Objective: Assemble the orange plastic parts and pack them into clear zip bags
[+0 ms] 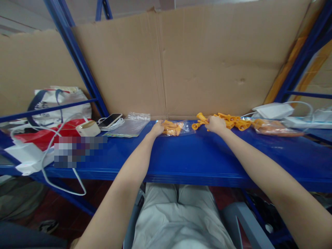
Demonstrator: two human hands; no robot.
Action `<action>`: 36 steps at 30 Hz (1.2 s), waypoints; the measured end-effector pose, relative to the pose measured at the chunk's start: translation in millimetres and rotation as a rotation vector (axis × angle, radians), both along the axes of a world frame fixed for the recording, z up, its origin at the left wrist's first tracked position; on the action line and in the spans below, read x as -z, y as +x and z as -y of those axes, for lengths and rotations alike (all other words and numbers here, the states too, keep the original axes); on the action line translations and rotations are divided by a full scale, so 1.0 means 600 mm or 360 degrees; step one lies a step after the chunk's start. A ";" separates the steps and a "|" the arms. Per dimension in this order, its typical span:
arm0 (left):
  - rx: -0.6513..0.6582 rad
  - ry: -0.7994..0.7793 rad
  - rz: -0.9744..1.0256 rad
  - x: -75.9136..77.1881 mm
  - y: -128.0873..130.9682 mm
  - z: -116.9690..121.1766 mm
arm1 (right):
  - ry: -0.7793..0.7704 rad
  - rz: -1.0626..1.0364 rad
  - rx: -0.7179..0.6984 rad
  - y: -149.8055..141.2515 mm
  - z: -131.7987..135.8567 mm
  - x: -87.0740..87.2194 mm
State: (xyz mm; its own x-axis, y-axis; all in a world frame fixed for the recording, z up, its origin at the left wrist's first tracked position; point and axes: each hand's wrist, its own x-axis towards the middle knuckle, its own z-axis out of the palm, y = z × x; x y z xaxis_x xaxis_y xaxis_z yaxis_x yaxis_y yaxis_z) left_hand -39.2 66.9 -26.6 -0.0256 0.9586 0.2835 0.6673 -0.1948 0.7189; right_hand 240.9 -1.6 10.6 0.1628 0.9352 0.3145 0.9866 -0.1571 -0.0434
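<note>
At the back of the blue shelf, my left hand [157,128] is closed at the left end of a clear plastic bag [184,128]. Several orange plastic pieces [171,128] lie in that bag. My right hand [217,124] is closed around an orange trumpet-shaped plastic piece [201,117], whose flared end sticks out to the left. Beside and partly behind this hand lies a loose pile of similar orange pieces [241,124]. The fingertips of both hands are partly hidden.
Right of the pile lie a filled clear bag [275,128] and a white face mask [273,110]. Flat clear bags [129,125], a phone [111,120], white cables and chargers [24,154] are at the left. Cardboard [202,62] walls the back of the blue shelf [181,159].
</note>
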 end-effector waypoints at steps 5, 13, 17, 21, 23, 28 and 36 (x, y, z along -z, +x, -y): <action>0.0009 -0.0017 0.0036 -0.003 -0.001 0.003 | 0.0007 0.0032 -0.0138 -0.022 0.014 -0.004; 0.0018 -0.0016 0.0051 -0.003 -0.001 0.003 | -0.0069 0.0156 -0.0353 -0.028 0.016 -0.001; 0.0004 -0.0025 0.0056 -0.004 0.001 0.004 | -0.0092 0.0165 -0.0383 -0.029 0.018 -0.001; -0.0023 -0.0031 0.0009 -0.003 0.001 0.004 | -0.0048 0.0167 -0.0425 -0.027 0.014 0.002; -0.0022 -0.0030 -0.0008 -0.003 0.000 0.004 | -0.0028 0.0166 -0.0447 -0.026 0.012 0.004; -0.0001 -0.0032 -0.0008 -0.001 -0.001 0.001 | -0.0001 0.0175 -0.0514 -0.027 0.008 0.009; 0.0144 -0.0026 0.0213 0.019 -0.002 -0.029 | 0.0040 0.0166 -0.0605 -0.027 0.008 0.012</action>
State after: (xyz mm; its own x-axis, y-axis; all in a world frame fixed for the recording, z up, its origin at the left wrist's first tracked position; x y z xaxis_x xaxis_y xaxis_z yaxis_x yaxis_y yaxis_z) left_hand -40.3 84.5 -38.0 0.0244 0.9631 0.2680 0.5453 -0.2375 0.8039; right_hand 224.4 -6.4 3.6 -0.2278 0.9143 0.3349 0.9735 0.2203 0.0609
